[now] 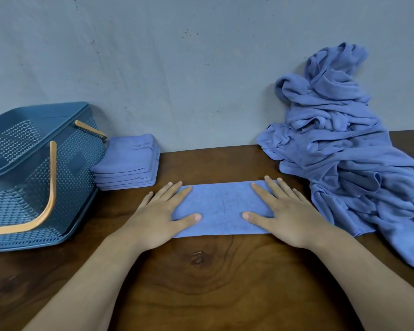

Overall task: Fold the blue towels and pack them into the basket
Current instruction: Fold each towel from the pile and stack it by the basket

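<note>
Head view looks down at your two hands in the middle of the frame. Your left hand [158, 216] lies flat, fingers spread, on the left end of a long blue towel [221, 207]. Your right hand [287, 216] lies flat the same way on the right end. Both hands press down, and neither one pinches the cloth. The towel is folded into a strip and lies on the brown wooden table [201, 271]. At the left of the frame stands the blue basket [81, 163] with orange handles [50, 187]. Just beside it sits a neat stack of folded towels [127, 163]. At the right, a big messy pile of blue towels [339, 149] leans on the grey wall [177, 68].
</note>
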Action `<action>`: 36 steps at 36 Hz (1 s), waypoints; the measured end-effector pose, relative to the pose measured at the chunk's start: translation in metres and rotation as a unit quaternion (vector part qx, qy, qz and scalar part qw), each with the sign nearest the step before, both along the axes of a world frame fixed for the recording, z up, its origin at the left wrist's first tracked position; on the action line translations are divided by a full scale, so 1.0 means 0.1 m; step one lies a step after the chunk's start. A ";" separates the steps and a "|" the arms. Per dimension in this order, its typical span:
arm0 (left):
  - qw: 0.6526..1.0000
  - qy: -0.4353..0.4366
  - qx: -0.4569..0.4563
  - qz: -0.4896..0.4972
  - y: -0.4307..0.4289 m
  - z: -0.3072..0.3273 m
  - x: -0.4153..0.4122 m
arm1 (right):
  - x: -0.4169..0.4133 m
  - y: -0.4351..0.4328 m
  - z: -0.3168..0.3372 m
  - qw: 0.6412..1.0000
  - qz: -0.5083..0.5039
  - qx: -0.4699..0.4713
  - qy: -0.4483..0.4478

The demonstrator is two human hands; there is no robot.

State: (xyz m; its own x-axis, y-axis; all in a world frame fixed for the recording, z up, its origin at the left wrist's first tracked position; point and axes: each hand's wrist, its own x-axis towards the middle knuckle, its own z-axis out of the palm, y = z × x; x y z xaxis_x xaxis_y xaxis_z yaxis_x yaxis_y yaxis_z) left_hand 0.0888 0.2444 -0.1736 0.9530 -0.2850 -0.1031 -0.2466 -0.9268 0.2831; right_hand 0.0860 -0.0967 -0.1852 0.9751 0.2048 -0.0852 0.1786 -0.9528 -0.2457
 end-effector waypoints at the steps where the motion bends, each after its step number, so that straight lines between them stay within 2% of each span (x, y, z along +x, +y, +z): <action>1: 1.000 -0.003 -0.003 0.003 0.00 0.00 0.01 | 0.01 0.00 0.00 1.000 0.000 0.000 -0.001; 6: 0.997 -0.053 -0.049 0.006 0.03 0.00 0.02 | 0.02 -0.02 0.01 1.000 -0.001 0.007 0.005; 10: 0.977 -0.170 -0.130 -0.001 0.07 0.05 -0.01 | 0.01 -0.01 0.01 1.000 -0.001 0.003 0.001; 13: 0.967 -0.146 -0.209 0.003 0.09 0.11 -0.02 | 0.01 -0.02 0.01 1.000 -0.001 0.002 -0.001; 15: 0.963 -0.123 -0.232 -0.056 0.11 0.14 -0.06 | 0.00 -0.02 0.01 1.000 -0.001 -0.002 -0.002; 18: 0.964 -0.120 -0.176 -0.160 0.07 0.10 -0.16 | 0.00 -0.01 0.02 1.000 -0.002 -0.004 -0.003; 20: 0.964 -0.119 -0.144 -0.189 0.02 0.07 -0.18 | 0.01 -0.01 0.01 1.000 -0.001 -0.003 -0.003; 30: 0.971 -0.092 -0.154 -0.159 0.14 0.11 -0.07 | 0.02 -0.04 0.03 1.000 0.000 -0.002 0.000; 36: 0.977 -0.080 -0.122 -0.154 0.15 0.12 -0.11 | 0.01 -0.04 0.06 1.000 0.000 0.001 0.003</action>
